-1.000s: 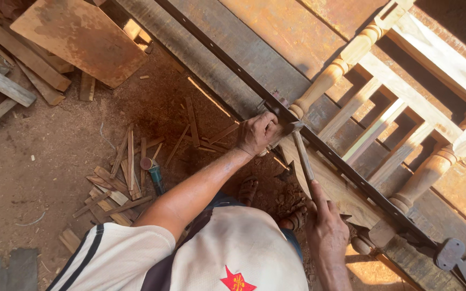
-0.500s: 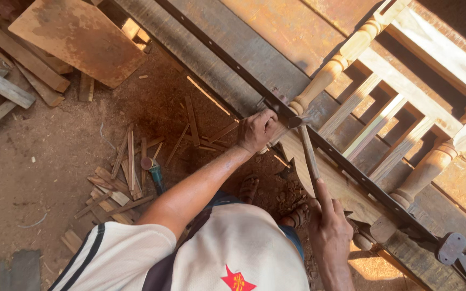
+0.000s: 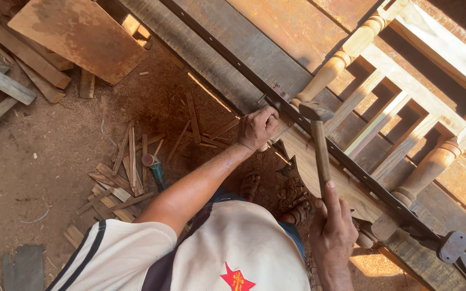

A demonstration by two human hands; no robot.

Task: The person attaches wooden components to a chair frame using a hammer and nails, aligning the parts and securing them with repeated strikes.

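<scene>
While the left hand stays clenched on the turned chair leg at upper centre, the right hand, fisted round the hammer, has swung its head down to the bar clamp.

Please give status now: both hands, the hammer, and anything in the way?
Left hand closed on the turned wooden leg end. Right hand grips the hammer, head at the long metal clamp bar. Nothing between.

White shirt, red star; teal-handled tool, perhaps a chisel.
</scene>
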